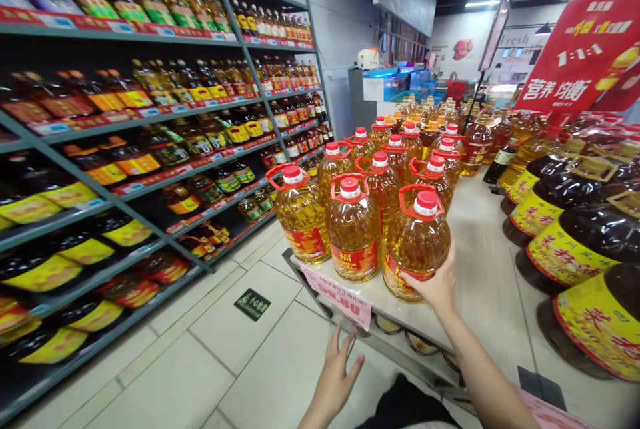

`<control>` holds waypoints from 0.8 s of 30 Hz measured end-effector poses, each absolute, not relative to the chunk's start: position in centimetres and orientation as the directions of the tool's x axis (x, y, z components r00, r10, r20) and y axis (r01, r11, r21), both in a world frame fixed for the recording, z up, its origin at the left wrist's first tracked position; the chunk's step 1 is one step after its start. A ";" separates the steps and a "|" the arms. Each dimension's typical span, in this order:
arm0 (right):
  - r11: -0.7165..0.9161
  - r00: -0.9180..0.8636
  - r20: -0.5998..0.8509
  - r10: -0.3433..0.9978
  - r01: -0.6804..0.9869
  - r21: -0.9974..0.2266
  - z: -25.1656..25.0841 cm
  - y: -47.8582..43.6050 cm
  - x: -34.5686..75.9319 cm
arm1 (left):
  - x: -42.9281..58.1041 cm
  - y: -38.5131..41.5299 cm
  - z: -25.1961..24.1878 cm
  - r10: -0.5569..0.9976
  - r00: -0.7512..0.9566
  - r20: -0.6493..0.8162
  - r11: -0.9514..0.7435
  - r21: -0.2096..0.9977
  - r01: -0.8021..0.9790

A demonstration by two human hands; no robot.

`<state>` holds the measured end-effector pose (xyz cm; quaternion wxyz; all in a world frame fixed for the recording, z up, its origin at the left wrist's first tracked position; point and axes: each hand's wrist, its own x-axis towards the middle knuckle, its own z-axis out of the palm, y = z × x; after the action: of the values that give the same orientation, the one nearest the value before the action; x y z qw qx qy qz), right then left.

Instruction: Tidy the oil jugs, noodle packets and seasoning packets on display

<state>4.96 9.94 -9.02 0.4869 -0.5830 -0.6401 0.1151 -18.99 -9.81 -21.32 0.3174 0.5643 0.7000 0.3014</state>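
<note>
My right hand [440, 282] wraps round the lower right side of a cooking oil jug [418, 246], its thumb across the red label and its other fingers hidden behind. The jug stands upright on the table, with golden oil, a red cap and a red carry handle. Beside it to the left are two matching jugs, a middle jug [353, 229] and a left jug [301, 216]. My left hand [341, 376] is in the air below the table edge, fingers spread and holding nothing, just under a pink price sign [340, 299].
More oil jugs stand in rows behind. Dark oil jugs [570, 242] with yellow labels line the table's right side, under a red promotional sign [580, 49]. Tall shelves [150, 112] of bottles rise on the left. Between lies a tiled floor [200, 356] with a dark floor sticker [253, 304].
</note>
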 end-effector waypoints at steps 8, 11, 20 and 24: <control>0.223 0.236 0.453 0.860 0.625 -0.748 -10.1 10.2 4.5 | -20.9 -3.3 -20.9 0.956 -0.292 0.008 0.148 0.850 0.506; 0.251 0.258 0.495 0.830 0.620 -0.744 -11.6 10.6 4.3 | -21.4 -0.7 -21.0 0.917 -0.394 0.067 0.122 0.892 0.435; 0.515 0.177 0.752 0.635 0.628 -0.583 -7.4 10.7 4.6 | -28.2 5.7 -17.6 0.879 -0.441 0.183 -0.030 0.943 0.330; 0.470 0.166 0.668 0.725 0.589 -0.657 0.8 11.6 2.1 | -32.8 8.3 -16.0 0.943 -0.298 0.147 -0.066 0.962 0.265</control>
<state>2.08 11.64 0.81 0.5674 -0.5111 -0.6428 0.0602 -32.77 8.26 -15.95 0.3184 0.4996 0.6045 0.5325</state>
